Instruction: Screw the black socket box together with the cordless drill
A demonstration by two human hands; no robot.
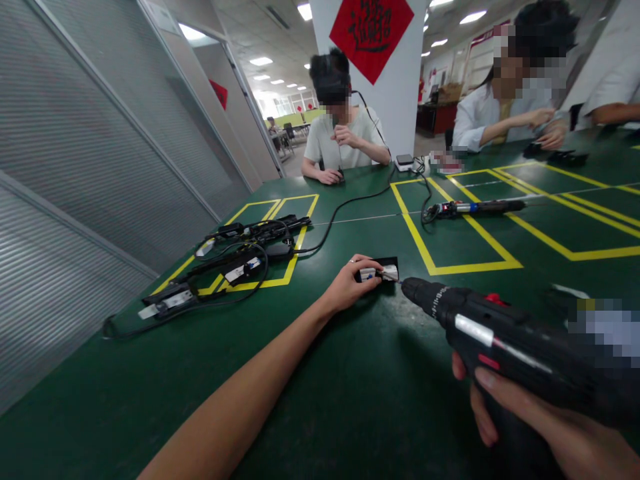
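A black cordless drill (500,333) is in my right hand (530,407), whose fingers wrap round its grip. From its chuck a thin bit (391,276) points left, its tip close to the fingers of my left hand (350,283). That hand is closed on a small, shallow black case (385,261) lying on the table. White and metallic pieces (391,272) show inside the case. My fingers cover its left part, and I cannot make out exactly what the bit's tip touches.
On the green table (320,380), yellow tape outlines surround black devices with cables (240,260) at left and a slim wired device (480,207) at right. A black cable (345,200) crosses between. Two people (345,133) (515,113) sit opposite; another person's arm shows at far right.
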